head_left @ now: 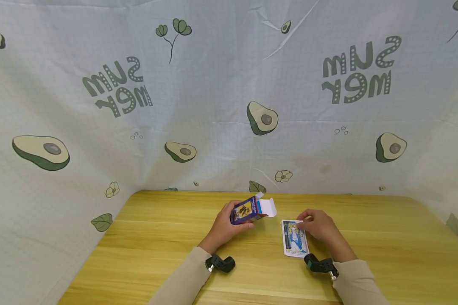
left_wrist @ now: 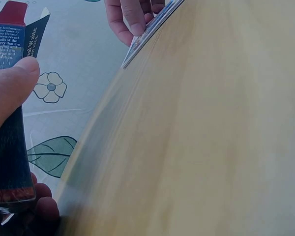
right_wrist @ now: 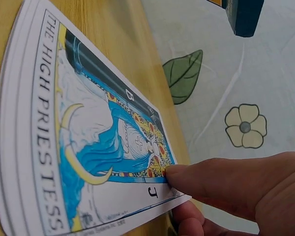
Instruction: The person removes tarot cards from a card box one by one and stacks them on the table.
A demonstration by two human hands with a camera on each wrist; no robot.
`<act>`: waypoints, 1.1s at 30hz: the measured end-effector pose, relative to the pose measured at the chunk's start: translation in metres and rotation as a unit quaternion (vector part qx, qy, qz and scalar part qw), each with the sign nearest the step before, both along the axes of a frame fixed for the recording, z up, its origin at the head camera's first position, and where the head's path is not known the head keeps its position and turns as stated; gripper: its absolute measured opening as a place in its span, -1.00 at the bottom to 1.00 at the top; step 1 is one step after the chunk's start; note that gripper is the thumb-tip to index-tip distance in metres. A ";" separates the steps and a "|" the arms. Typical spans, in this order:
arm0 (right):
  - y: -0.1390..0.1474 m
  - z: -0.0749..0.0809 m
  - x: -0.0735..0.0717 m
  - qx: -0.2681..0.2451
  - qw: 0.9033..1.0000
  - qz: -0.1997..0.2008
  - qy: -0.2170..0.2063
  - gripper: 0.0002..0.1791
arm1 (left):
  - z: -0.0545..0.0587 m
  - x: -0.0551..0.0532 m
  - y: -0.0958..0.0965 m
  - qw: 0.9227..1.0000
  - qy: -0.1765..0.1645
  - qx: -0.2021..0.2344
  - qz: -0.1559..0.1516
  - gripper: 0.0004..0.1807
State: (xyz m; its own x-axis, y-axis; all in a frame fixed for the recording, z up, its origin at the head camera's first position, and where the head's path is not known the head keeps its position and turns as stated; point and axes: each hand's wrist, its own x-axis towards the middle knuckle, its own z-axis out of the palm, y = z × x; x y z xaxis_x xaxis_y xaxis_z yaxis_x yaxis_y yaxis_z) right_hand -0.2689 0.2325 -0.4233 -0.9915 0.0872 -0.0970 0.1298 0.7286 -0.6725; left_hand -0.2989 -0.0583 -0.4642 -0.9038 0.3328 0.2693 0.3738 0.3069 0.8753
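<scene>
My left hand [head_left: 226, 223] grips a purple-blue tarot card box [head_left: 243, 212], holding it above the table with its white end flaps open toward the right. In the left wrist view, the thumb lies along the narrow printed side of the box [left_wrist: 9, 132]. To the right, a stack of tarot cards [head_left: 294, 241] lies face up, "The High Priestess" on top. My right hand [head_left: 320, 226] pinches the stack at its far right corner. In the right wrist view, the thumb presses on the top card [right_wrist: 103, 142], with the other fingers at the edge, partly hidden.
Both hands work over a yellow wood-grain table [head_left: 156, 245]. Behind it hangs a pale cloth [head_left: 213, 84] printed with avocados, leaves and mirrored lettering. A black wrist mount [head_left: 223, 263] sits on the left wrist, another mount [head_left: 320, 264] on the right, close to the cards' near edge.
</scene>
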 end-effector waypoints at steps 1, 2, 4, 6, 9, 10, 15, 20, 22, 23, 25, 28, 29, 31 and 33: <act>0.000 0.000 0.000 0.003 1.000 0.001 0.001 -0.75 | 0.000 0.000 0.000 1.000 0.000 0.000 0.000 -0.27; 0.000 0.000 0.000 0.004 1.000 0.001 0.001 -0.76 | 0.000 0.000 0.000 1.000 0.000 0.000 0.000 -0.27; -0.001 0.000 0.000 0.008 1.000 0.002 0.000 -0.76 | 0.000 0.000 0.000 1.000 0.001 0.000 0.000 -0.27; -0.002 0.000 0.000 0.010 1.000 0.003 -0.001 -0.76 | -0.001 -0.001 0.001 1.000 0.002 0.000 0.002 -0.27; -0.002 0.000 -0.001 0.012 1.000 0.003 -0.004 -0.75 | -0.001 -0.001 0.001 1.000 0.004 -0.002 0.003 -0.27; -0.002 0.000 -0.002 0.012 1.000 0.002 -0.005 -0.75 | -0.001 -0.001 0.001 1.000 0.004 -0.004 0.004 -0.27; -0.002 0.001 -0.003 0.013 1.000 0.001 -0.009 -0.74 | 0.001 0.000 0.001 1.000 0.004 -0.008 0.007 -0.26; -0.001 0.001 -0.003 0.013 1.000 0.005 -0.008 -0.74 | 0.001 -0.001 0.002 1.000 0.006 -0.010 0.008 -0.25; 0.000 0.002 -0.003 0.010 1.000 0.004 -0.007 -0.73 | 0.000 -0.001 0.002 1.000 0.006 -0.010 0.008 -0.25; 0.000 0.002 -0.004 0.008 1.000 0.003 -0.006 -0.72 | 0.000 -0.002 0.002 1.000 0.006 -0.010 0.008 -0.25; 0.000 0.003 -0.003 0.001 1.000 0.000 -0.003 -0.71 | -0.001 -0.002 0.002 1.000 0.007 -0.010 0.009 -0.25; -0.003 0.005 -0.002 -0.009 1.000 -0.003 0.014 -0.71 | -0.002 -0.003 0.002 1.000 0.008 -0.012 0.009 -0.24; -0.004 0.007 -0.002 -0.011 1.000 -0.002 0.024 -0.72 | -0.002 -0.003 0.002 1.000 0.009 -0.013 0.009 -0.24; -0.006 0.010 -0.001 -0.012 0.999 -0.001 0.044 -0.72 | -0.001 -0.002 0.002 1.000 0.009 -0.013 0.009 -0.24; -0.008 0.013 0.000 -0.016 0.998 0.003 0.061 -0.71 | -0.001 -0.002 0.001 1.000 0.009 -0.013 0.009 -0.24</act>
State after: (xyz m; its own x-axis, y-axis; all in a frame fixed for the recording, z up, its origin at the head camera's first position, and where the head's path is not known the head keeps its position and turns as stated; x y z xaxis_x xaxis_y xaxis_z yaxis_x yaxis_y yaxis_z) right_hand -0.2689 0.2240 -0.4099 -0.9965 0.0808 0.0215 0.0421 0.7070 -0.7059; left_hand -0.3011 -0.0570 -0.4653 -0.9047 0.3229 0.2777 0.3841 0.3367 0.8597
